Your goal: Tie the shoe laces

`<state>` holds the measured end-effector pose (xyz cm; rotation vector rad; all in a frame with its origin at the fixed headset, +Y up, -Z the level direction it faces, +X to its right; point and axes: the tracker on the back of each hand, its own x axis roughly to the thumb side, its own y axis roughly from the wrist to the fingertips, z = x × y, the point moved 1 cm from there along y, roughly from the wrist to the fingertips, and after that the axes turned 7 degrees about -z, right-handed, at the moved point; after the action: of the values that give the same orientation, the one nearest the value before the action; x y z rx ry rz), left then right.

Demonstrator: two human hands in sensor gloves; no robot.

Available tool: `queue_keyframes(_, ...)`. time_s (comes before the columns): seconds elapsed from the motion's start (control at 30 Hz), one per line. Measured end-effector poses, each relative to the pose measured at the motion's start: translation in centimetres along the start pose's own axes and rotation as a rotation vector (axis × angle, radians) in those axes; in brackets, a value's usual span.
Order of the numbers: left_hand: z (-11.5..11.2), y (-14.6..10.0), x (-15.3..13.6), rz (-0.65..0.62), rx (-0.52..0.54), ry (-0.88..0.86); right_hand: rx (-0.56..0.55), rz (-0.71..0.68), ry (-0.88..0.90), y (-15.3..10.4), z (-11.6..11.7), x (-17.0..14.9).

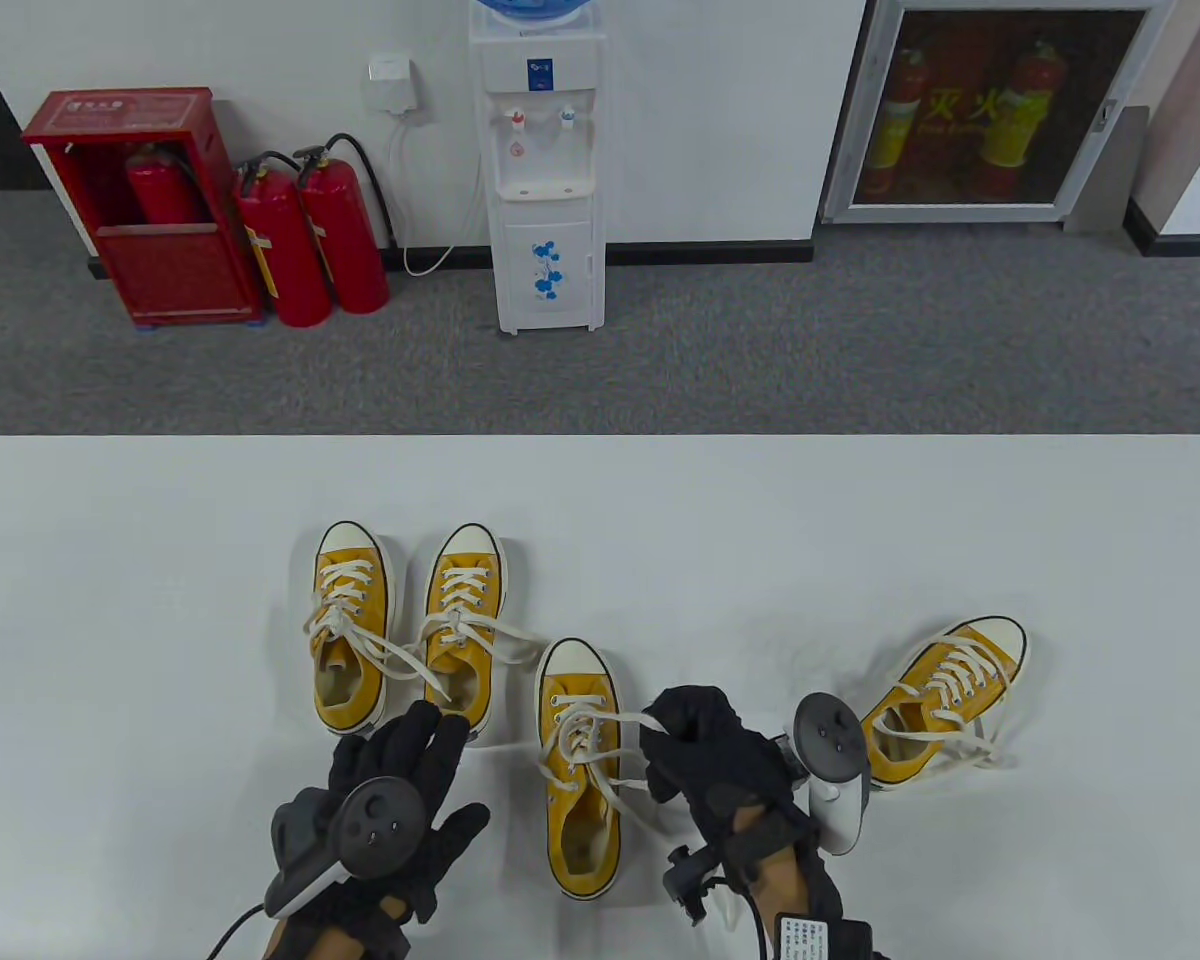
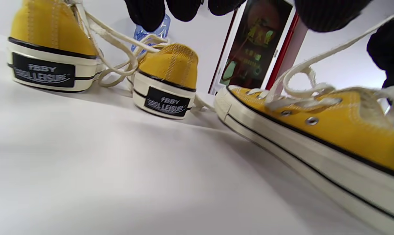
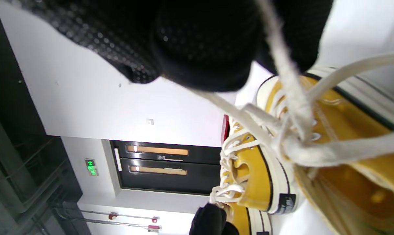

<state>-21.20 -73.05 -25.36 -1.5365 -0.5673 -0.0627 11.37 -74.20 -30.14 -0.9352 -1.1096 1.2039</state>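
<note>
Right hand [image 1: 705,745]: fingers curled, pinching the white lace [image 1: 600,722] of the middle yellow sneaker [image 1: 578,765]; the lace ran taut from the eyelets across to the fingertips [image 3: 203,49], just right of the shoe's tongue. The knot-crossing of the lace sat directly beneath the pinch in the right wrist view.

Left hand [image 1: 390,810]: fingers spread flat, holding nothing; it lay left of the middle sneaker, fingertips near the heels of the left pair.

Middle yellow sneaker: upright on the white table [image 1: 860,520], toe pointing away from the person, between the two hands.

Left pair of yellow sneakers [image 1: 405,625]: side by side, toes away, laces loose and trailing across each other toward the middle shoe. Heel patches were visible in the left wrist view.

Fourth yellow sneaker [image 1: 945,695]: angled, toe toward the far right, well right of the right hand, laces loose.
</note>
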Motion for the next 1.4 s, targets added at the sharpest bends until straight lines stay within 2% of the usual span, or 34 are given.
queue_keyframes(0.17, 1.5, 1.5, 1.3, -0.010, 0.020, -0.146, 0.046, -0.053, 0.007, 0.0, 0.4, 0.8)
queue_keyframes(0.33, 2.1, 4.6, 2.9, 0.005, -0.017, -0.309, 0.066, -0.120, 0.038, -0.2, 1.0, 1.8)
queue_keyframes(0.53, 0.7, 8.1, 4.5, 0.015, -0.095, -0.336, 0.065, -0.149, 0.061, -0.4, 0.9, 2.2)
queue_keyframes(0.73, -1.5, 10.1, 4.6, 0.007, -0.191, -0.504, 0.065, -0.149, 0.071, -0.4, 0.9, 2.4)
queue_keyframes(0.87, -2.1, 10.4, 4.4, 0.005, -0.209, -0.536, 0.060, -0.147, 0.073, -0.4, 0.8, 2.4)
queue_keyframes(0.97, -1.7, 10.1, 4.0, 0.014, -0.168, -0.506, 0.054, -0.145, 0.075, -0.5, 0.7, 2.4)
queue_keyframes(1.23, -0.8, 8.1, 2.1, 0.031, -0.147, -0.528, 0.017, -0.145, 0.084, -0.5, 0.3, 2.3)
queue_keyframes(1.4, -0.6, 6.7, 0.6, 0.061, -0.076, -0.603, -0.025, -0.139, 0.090, -0.5, -0.2, 1.9)
